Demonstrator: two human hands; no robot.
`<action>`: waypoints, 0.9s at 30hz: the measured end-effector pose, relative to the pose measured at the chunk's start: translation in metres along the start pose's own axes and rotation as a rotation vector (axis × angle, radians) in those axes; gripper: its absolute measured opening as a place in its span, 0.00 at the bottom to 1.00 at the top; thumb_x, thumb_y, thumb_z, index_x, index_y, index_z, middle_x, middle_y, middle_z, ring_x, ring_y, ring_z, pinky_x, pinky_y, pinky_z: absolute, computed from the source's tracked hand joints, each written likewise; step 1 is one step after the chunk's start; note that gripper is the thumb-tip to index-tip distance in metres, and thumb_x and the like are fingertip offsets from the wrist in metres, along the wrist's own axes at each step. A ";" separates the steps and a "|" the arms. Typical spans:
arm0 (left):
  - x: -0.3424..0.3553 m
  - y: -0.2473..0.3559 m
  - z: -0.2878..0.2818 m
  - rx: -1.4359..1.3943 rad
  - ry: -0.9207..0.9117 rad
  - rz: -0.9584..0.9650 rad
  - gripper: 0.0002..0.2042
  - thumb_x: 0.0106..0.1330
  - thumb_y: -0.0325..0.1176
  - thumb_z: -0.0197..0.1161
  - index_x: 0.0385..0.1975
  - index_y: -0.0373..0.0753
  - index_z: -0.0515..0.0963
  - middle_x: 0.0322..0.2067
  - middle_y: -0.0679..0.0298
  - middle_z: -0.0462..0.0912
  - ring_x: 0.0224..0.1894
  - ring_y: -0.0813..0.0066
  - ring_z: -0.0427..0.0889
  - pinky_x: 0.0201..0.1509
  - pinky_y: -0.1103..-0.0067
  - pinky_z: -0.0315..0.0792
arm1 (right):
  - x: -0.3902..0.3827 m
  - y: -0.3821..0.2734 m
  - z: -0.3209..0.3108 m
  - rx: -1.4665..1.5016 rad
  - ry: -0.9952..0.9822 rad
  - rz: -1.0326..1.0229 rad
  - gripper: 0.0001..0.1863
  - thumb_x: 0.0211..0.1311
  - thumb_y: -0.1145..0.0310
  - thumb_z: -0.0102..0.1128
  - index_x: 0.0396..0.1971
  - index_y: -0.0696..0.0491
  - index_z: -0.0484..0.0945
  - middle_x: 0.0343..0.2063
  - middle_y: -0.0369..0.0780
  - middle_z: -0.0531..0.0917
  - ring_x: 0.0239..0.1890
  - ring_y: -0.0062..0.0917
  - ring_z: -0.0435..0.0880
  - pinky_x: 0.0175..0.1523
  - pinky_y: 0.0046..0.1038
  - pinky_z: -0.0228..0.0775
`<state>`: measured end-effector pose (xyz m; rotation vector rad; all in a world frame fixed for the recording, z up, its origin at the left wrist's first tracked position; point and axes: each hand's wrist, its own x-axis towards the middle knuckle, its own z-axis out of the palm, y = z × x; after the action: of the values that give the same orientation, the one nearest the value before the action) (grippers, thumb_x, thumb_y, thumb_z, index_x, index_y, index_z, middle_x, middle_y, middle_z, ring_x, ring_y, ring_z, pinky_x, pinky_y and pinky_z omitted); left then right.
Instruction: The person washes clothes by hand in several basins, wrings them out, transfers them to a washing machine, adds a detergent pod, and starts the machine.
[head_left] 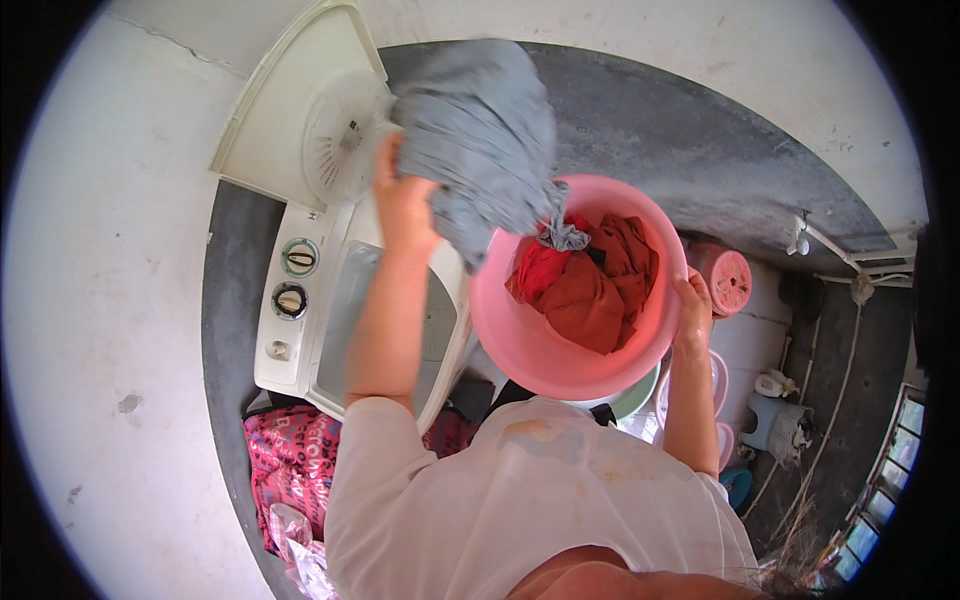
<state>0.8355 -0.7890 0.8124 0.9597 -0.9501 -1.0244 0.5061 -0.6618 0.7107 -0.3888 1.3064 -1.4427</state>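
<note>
My left hand (408,205) is raised and closed on a bunched grey cloth garment (480,130), which hangs beyond the far left of a pink basin (520,350). A twisted end of the grey cloth trails over the basin's rim onto the clothes inside. Those are red and rust-brown garments (585,300) in a crumpled heap. With my right hand (692,312) I grip the basin's right rim, holding it up in front of my body. The left hand and grey cloth are slightly blurred.
A cream washing machine (290,350) with dials stands at left, its lid (265,120) raised. A pink patterned cloth (290,460) lies below it. Right of the basin are a pink bucket (732,282), a wall tap (798,240) and pipes. Other tubs sit beneath the basin.
</note>
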 end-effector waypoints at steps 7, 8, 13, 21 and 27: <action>0.043 0.064 -0.051 1.105 0.122 0.927 0.13 0.42 0.27 0.58 0.31 0.35 0.75 0.41 0.59 0.70 0.42 0.63 0.72 0.45 0.74 0.65 | 0.004 0.005 -0.003 0.019 0.004 0.019 0.06 0.53 0.74 0.53 0.32 0.57 0.71 0.29 0.37 0.77 0.30 0.18 0.75 0.39 0.20 0.68; 0.046 0.067 -0.054 0.772 0.150 0.794 0.12 0.42 0.28 0.59 0.29 0.35 0.76 0.41 0.58 0.70 0.42 0.61 0.72 0.45 0.73 0.66 | 0.004 0.004 -0.003 0.017 0.000 0.018 0.06 0.53 0.74 0.53 0.32 0.56 0.71 0.29 0.37 0.77 0.30 0.18 0.75 0.38 0.20 0.68; 0.061 0.082 -0.044 -0.108 0.368 0.533 0.10 0.51 0.30 0.55 0.32 0.33 0.73 0.40 0.59 0.70 0.42 0.68 0.71 0.45 0.76 0.68 | 0.007 0.003 -0.004 0.006 0.000 0.026 0.06 0.52 0.74 0.53 0.31 0.56 0.71 0.29 0.36 0.77 0.30 0.18 0.75 0.38 0.19 0.67; 0.067 0.078 -0.039 -0.008 0.328 0.607 0.12 0.53 0.26 0.51 0.38 0.34 0.69 0.38 0.58 0.70 0.41 0.69 0.71 0.44 0.77 0.69 | 0.008 -0.002 -0.001 -0.015 0.005 0.033 0.05 0.53 0.74 0.52 0.31 0.57 0.71 0.29 0.36 0.77 0.30 0.18 0.75 0.39 0.20 0.67; 0.038 0.061 -0.030 0.095 0.346 0.520 0.15 0.52 0.30 0.54 0.40 0.34 0.71 0.43 0.53 0.71 0.44 0.60 0.72 0.49 0.70 0.66 | 0.008 -0.003 0.001 -0.020 -0.002 0.043 0.05 0.54 0.74 0.52 0.31 0.57 0.71 0.29 0.36 0.77 0.30 0.18 0.75 0.39 0.20 0.67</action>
<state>0.8874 -0.8063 0.8675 0.8676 -0.8944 -0.3646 0.5023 -0.6696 0.7105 -0.3733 1.3212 -1.3939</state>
